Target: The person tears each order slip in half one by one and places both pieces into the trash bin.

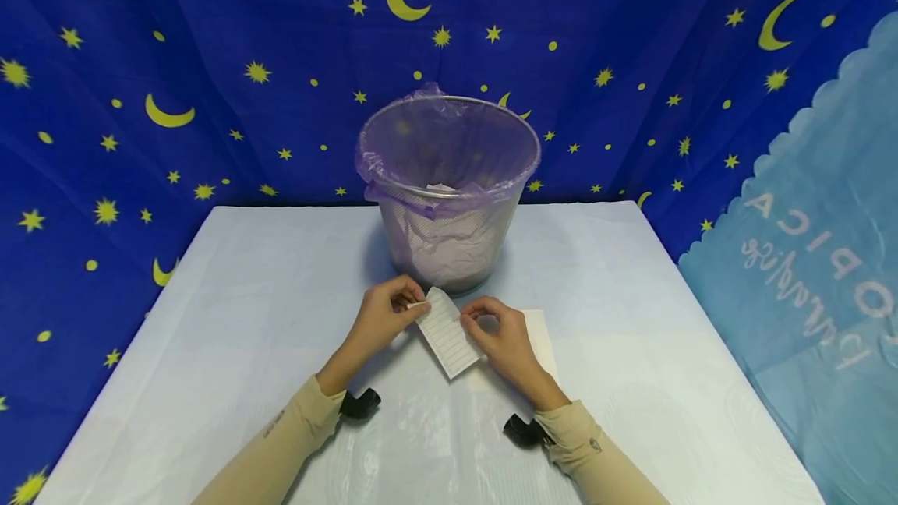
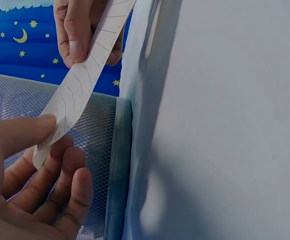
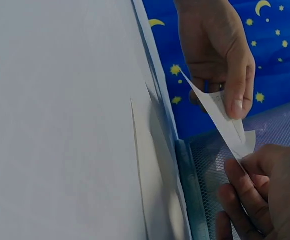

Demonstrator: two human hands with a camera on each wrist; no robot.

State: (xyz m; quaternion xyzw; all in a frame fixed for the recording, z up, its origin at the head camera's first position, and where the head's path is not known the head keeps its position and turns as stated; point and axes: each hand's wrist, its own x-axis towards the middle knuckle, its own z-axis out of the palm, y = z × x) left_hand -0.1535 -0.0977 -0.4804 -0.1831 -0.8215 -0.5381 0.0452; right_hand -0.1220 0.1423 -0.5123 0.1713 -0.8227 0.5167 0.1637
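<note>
A narrow lined sheet of paper (image 1: 447, 337) is held up in front of the mesh bin (image 1: 452, 244), bent along its length. My left hand (image 1: 384, 316) pinches its left edge between thumb and forefinger; in the left wrist view the thumb (image 2: 32, 131) presses on the printed end. On the opposite edge, my right hand (image 1: 501, 336) pinches the paper with thumb and index finger. The right wrist view shows the paper (image 3: 219, 117) partly folded over, with a flap near the right fingertips. Beneath the right hand, a cream sheet (image 1: 540, 337) lies on the table.
The bin stands at the table's back, lined with a purple bag (image 1: 421, 197), and pale paper shows inside. A white cloth covers the table (image 1: 617, 279). Blue star-patterned curtain (image 1: 281, 37) hangs behind, with a light-blue cloth (image 1: 828, 256) at right. Black wrist mounts (image 1: 360, 405) sit at both cuffs.
</note>
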